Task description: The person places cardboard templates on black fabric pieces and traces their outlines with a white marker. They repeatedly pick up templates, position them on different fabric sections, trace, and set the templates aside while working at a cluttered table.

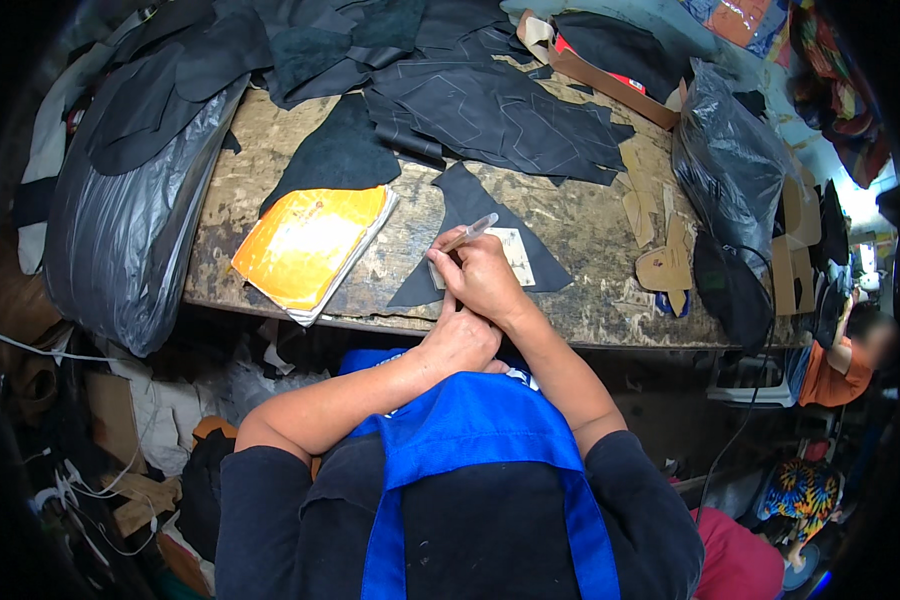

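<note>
My right hand (482, 272) is closed round a pen (481, 227) with a clear upper end, held over a pale flat card (517, 257). The card lies on a dark triangular leather piece (530, 240) near the table's front edge. Just below, my left hand (462, 342) rests at that edge against the right wrist. One of its fingers stretches up toward the card, and the others are mostly hidden. Nothing shows in that hand. The pen's tip and the card's near part are covered by my right hand.
An orange-covered book (312, 245) lies to the left. Dark leather sheets (490, 110) with pale outlines spread behind. Plastic-wrapped bundles (120, 240) flank the table's left side. Brown card patterns (665, 262) and a grey plastic bag (727, 150) are at right. Another person (838, 370) is far right.
</note>
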Demonstrator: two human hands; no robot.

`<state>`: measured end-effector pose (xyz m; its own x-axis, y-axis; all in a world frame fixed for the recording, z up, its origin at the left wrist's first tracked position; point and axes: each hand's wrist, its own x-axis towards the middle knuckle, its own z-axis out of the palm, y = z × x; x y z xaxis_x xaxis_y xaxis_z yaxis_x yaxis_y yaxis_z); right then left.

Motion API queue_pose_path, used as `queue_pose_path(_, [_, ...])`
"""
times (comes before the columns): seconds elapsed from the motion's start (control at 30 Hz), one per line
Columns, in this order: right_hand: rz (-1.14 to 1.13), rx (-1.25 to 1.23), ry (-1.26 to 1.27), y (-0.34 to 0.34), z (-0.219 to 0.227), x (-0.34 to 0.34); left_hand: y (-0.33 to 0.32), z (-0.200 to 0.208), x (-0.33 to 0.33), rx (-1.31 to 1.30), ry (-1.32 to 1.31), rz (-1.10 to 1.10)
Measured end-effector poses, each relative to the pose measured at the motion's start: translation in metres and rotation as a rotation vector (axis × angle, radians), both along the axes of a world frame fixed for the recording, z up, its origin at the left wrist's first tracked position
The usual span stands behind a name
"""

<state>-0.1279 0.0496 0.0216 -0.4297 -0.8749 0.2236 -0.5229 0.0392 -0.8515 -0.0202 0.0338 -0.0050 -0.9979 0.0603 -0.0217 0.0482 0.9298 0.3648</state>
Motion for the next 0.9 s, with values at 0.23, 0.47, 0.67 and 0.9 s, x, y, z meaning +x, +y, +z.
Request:
queue_pose_path(0.23, [-0.103, 0.106, 0.190, 0.011, 0.006, -0.020, -0.006, 0.022, -0.005, -0.024, -0.121, 0.016])
queue_pose_path(0.47, [-0.148, -0.025, 0.182, 0.005, 0.002, -0.050, -0.019, 0.047, -0.022, 0.033, -0.148, 0.043])
queue_pose_path(0.67, [-0.198, -0.055, 0.213, 0.000, -0.006, -0.053, -0.021, 0.052, -0.032, 0.050, -0.193, 0.095])
queue_pose_path(0.9, [-0.387, 0.022, 0.225, 0.023, -0.004, -0.057, -0.019, 0.052, -0.035, 0.040, -0.221, 0.135])
